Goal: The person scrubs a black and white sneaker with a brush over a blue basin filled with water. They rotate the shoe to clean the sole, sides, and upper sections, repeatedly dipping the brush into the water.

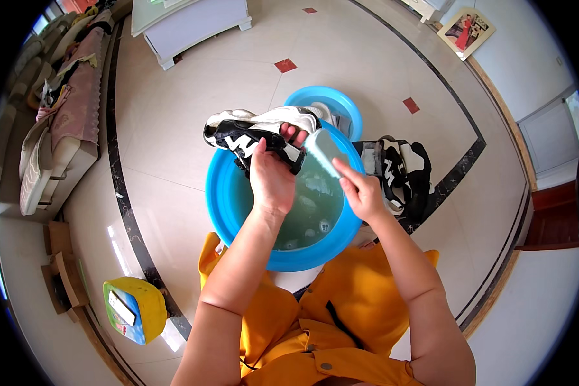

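Observation:
My left hand [274, 181] grips a black and white sneaker [260, 132], held on its side above a round blue basin [214, 193]. The thick white sole faces away from me. In my right hand [364, 193] is a pale scrubbing brush [324, 150], its bristles turned toward the shoe's heel end. Whether the bristles touch the shoe is hard to tell. Cloudy greenish water [313, 207] with a few bubbles stands in the basin.
Behind the basin sits a smaller blue basin [354, 106] with white shoes in it. More black and white shoes [405, 173] lie on the tiled floor at the right. A yellow stool [149, 309] stands at the lower left, a sofa [77, 120] at the far left.

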Tool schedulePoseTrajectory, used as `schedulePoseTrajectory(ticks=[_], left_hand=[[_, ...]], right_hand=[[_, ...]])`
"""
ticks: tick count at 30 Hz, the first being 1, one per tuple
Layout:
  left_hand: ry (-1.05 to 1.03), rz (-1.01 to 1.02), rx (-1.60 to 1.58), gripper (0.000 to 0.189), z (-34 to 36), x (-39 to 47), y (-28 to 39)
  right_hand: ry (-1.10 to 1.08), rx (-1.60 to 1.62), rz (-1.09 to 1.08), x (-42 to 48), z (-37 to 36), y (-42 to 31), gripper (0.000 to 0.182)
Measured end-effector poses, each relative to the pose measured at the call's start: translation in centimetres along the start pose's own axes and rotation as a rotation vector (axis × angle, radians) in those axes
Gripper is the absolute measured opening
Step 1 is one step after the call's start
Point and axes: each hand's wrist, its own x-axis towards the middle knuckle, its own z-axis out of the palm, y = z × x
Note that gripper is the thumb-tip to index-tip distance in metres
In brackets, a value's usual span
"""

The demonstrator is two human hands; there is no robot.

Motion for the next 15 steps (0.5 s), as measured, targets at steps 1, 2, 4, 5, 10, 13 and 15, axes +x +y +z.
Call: schedulePoseTrajectory(ticks=[1,2,4,5,10,13,15], left_hand=[[0.035,-0.005,0.009,0.046,-0.1,0.1,0.0],[0.071,-0.01,0.017,0.046,-0.3,0.2,0.0],[0.059,-0.029,-0.032,0.04,-1.3,0.4,-0.2],[0.09,-0.023,-0.011,0.036,-1.6,0.4,-0.4],[0.148,-0.024,0.092,0.023,-1.9,0.7,-1.0],[0.133,0.018,0.189,0.023,-2.3,0.9,-1.1],[0.141,0.034,0.253,0.021,-2.3,0.9,-1.0]], right_hand=[[0.057,0.034,0.019,0.3,-0.1,0.0,0.043],[0.073,0.054,0.061,0.6,-0.2,-0.1,0.042],[0.082,0.073,0.149,1.2,0.0,-0.5,0.041],[0.058,0.064,0.17,1.3,0.2,-0.9,0.042],[0.037,-0.097,0.116,1.7,1.4,-1.8,0.046],[0.034,-0.229,0.027,1.9,1.6,-2.1,0.048],[-0.021,-0.332,-0.007,1.4,1.3,-2.1,0.049]])
